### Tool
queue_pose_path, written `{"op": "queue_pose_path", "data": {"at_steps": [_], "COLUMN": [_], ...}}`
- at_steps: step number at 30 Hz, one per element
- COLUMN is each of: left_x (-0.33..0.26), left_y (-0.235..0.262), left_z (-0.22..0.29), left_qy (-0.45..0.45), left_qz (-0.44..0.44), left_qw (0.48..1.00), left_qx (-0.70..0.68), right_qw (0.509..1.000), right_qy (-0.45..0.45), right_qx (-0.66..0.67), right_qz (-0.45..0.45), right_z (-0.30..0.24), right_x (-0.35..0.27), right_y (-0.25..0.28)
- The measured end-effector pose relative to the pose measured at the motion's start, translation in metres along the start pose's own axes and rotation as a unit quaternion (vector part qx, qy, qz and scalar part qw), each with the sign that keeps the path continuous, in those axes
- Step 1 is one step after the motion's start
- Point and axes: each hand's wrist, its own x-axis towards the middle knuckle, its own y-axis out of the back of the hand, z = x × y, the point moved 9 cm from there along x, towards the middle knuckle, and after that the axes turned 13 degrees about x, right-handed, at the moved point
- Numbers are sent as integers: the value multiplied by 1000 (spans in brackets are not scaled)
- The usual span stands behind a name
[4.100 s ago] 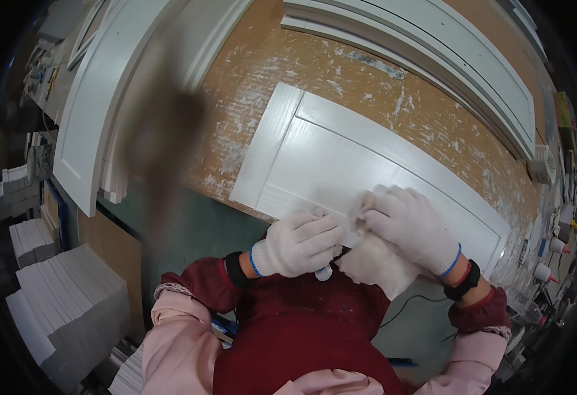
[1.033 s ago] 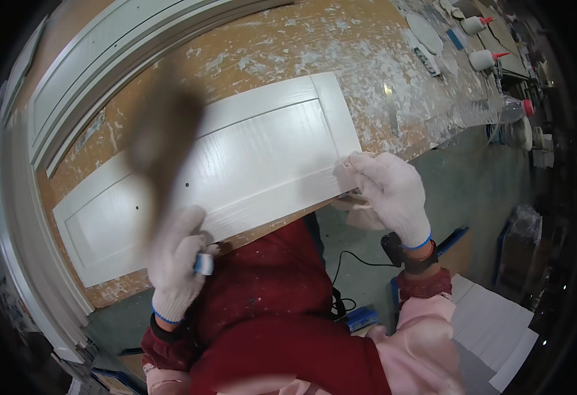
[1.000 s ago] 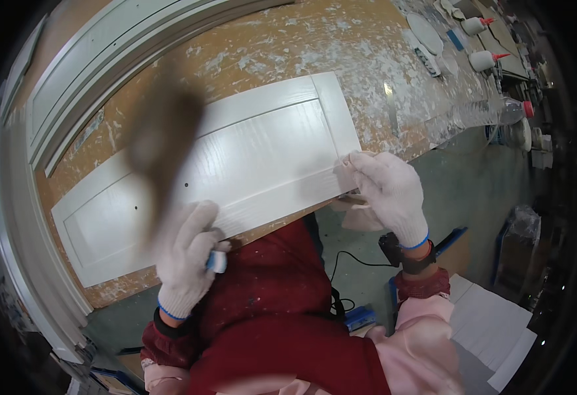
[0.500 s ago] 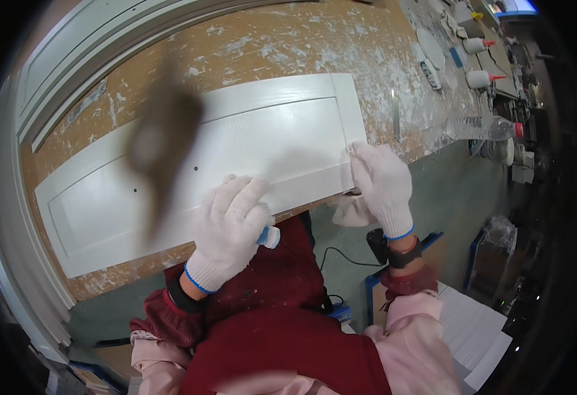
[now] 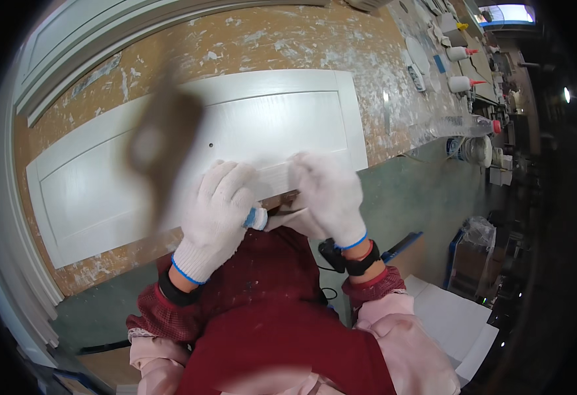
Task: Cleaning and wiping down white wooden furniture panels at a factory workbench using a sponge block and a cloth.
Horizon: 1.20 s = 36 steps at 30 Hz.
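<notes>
A long white cabinet door panel with a grooved border lies on the workbench. Both my hands wear white knit gloves with blue cuffs. My left hand rests on the panel's near side, fingers stretched over its face; a small blue-and-white piece shows at its thumb, and I cannot tell whether it is held or wrapped on. Close to its right, my right hand is closed at the panel's near edge, slightly blurred. A pale cloth hangs from under it. A blurred brown shape hides part of the panel's left half.
The paint-smeared wooden bench extends behind the panel. White-framed panels stand along the left. At the right lie glue bottles with red tips and a clear plastic bottle. White sheets are stacked low at the right.
My right hand has moved left along the panel's near edge, bringing the cloth with it, from the right end toward my left hand. My left hand has shifted slightly.
</notes>
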Motion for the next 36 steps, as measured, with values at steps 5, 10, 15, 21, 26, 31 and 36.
{"op": "queue_pose_path", "data": {"at_steps": [5, 10, 15, 21, 26, 31, 36], "left_x": [0, -1, 0, 3, 3, 16, 15], "left_y": [-1, -1, 2, 2, 0, -12, -14], "left_z": [-1, 1, -1, 2, 3, 18, 15], "left_qy": [0, -5, -4, -5, -2, -16, -8], "left_qz": [-4, 19, 36, 31, 30, -13, -17], "left_qw": [1000, 1000, 999, 999, 1000, 1000, 1000], "left_qx": [13, -9, -8, -9, -6, 10, 1], "right_qw": [976, 992, 996, 958, 985, 980, 871], "right_qy": [-194, 33, -77, -253, -133, 66, 75], "right_qx": [-62, -122, -37, -73, 76, -150, -331], "right_qz": [79, -4, 10, 112, 83, -112, -355], "right_z": [86, 3, 24, 131, 83, 39, 38], "right_x": [-6, -11, -10, -23, -8, 35, 50], "right_y": [51, -10, 2, 105, 98, 66, 29]}}
